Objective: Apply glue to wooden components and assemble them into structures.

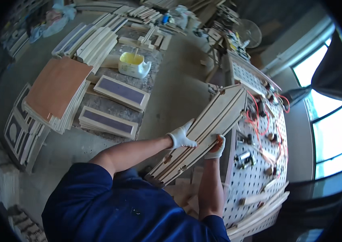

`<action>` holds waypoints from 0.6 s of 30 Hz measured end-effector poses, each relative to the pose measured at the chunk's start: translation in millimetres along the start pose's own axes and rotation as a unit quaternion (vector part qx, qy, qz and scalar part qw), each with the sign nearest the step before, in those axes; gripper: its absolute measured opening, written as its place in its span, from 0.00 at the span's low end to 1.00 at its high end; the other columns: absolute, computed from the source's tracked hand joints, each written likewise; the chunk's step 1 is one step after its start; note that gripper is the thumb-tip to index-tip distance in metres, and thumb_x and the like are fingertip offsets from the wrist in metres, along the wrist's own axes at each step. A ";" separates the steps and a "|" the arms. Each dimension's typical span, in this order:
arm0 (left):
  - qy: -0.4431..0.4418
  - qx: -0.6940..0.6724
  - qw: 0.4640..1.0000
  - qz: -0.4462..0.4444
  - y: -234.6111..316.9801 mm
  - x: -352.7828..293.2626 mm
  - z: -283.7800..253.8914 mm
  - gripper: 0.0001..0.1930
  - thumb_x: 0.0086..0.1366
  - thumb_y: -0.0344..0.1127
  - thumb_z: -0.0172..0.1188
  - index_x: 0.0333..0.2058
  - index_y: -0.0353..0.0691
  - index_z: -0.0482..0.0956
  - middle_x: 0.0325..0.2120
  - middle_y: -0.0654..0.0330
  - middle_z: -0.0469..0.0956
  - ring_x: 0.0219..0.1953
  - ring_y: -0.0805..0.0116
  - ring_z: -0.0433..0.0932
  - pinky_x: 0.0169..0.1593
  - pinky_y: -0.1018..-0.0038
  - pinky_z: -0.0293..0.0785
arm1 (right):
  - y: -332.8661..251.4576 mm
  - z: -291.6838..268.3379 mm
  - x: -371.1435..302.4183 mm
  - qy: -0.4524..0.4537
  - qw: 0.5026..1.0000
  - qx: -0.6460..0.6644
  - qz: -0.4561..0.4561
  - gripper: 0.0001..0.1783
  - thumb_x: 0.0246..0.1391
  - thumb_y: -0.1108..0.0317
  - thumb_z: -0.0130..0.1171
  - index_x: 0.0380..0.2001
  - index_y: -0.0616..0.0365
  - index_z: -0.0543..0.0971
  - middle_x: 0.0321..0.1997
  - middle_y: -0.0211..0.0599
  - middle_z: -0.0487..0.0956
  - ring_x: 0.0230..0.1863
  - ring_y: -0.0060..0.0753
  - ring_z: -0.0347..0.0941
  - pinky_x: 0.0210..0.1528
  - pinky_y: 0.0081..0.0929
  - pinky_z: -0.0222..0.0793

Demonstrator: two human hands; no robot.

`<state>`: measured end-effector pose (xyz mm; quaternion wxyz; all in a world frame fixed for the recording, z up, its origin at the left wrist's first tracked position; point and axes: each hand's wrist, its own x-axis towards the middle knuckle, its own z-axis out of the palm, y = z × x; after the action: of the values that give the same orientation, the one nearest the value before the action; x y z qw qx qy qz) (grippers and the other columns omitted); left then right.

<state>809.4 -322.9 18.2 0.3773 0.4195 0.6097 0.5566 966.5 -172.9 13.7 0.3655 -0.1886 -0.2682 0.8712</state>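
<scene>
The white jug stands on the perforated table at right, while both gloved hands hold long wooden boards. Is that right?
Not quite: the head view shows the white jug on the stained table at left. The left hand and right hand do hold long wooden boards.

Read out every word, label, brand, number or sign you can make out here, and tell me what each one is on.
No readable text anywhere in this picture.
Dark blue shirt: small pale marks, too blurred to tell whether they are lettering.
White jug: no legible lettering.
Wooden boards in the left hand and right hand: dark patches, no legible writing.
</scene>
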 end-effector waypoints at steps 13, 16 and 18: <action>0.239 -0.312 0.919 0.029 -45.6 276.2 -167.7 0.52 0.45 0.24 0.72 0.68 0.39 0.51 0.57 0.48 0.69 0.51 0.58 0.76 0.53 0.69 0.75 | 55.2 123.6 441.4 -0.166 0.942 -0.173 0.236 0.16 0.59 0.61 0.54 0.45 0.59 0.78 0.45 0.36 0.80 0.41 0.28 0.75 0.47 0.26 0.69; 0.281 -0.444 0.850 0.037 -54.5 347.2 -214.9 0.50 0.46 0.22 0.70 0.67 0.40 0.53 0.55 0.49 0.70 0.50 0.60 0.76 0.50 0.70 0.78 | 88.9 172.4 550.1 -0.201 0.912 -0.218 0.282 0.15 0.61 0.60 0.55 0.44 0.59 0.78 0.44 0.34 0.80 0.40 0.25 0.75 0.45 0.23 0.69; 0.350 -0.487 0.799 0.044 -62.3 389.2 -243.7 0.47 0.47 0.20 0.69 0.66 0.40 0.55 0.55 0.49 0.71 0.49 0.61 0.77 0.47 0.72 0.80 | 116.7 194.6 607.8 -0.227 0.897 -0.290 0.245 0.16 0.60 0.61 0.56 0.45 0.59 0.77 0.43 0.33 0.79 0.39 0.22 0.73 0.44 0.20 0.69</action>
<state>436.4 -50.3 -17.8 0.2675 -0.0167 0.3299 0.9052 399.7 142.7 15.3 -0.0015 -0.1428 -0.5299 0.8359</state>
